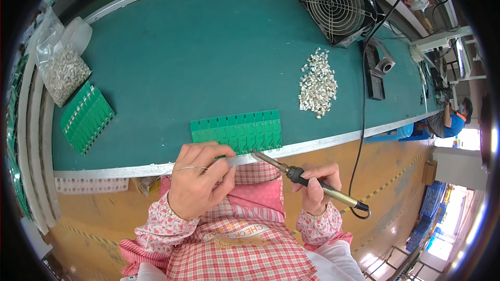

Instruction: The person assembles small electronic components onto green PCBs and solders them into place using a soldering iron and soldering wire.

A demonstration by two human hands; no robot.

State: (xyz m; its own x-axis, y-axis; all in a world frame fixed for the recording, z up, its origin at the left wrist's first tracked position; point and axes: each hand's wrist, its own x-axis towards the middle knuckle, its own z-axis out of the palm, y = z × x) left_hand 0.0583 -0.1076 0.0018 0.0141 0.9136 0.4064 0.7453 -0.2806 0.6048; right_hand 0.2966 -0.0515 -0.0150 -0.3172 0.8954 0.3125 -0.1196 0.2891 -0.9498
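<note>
A green circuit board panel (237, 129) lies at the table's near edge, split into several narrow strips. My right hand (319, 184) grips a soldering iron (299, 176), whose tip meets the panel's near edge. To its left, my left hand (200, 177) is closed around a thin solder wire (188, 168), a loop of which shows across the fingers. Its fingertips are close to the panel's near edge; the wire's end is hard to make out. A pile of small silvery metal parts (317, 84) lies to the right beyond the panel.
At left are another green panel (87, 117), a clear bag of small parts (65, 75) and a white roll (78, 34). A black fan (336, 5) and an iron stand (377, 70) stand at far right. The iron's black cable (363, 99) crosses the table. A person (454, 119) sits farther right.
</note>
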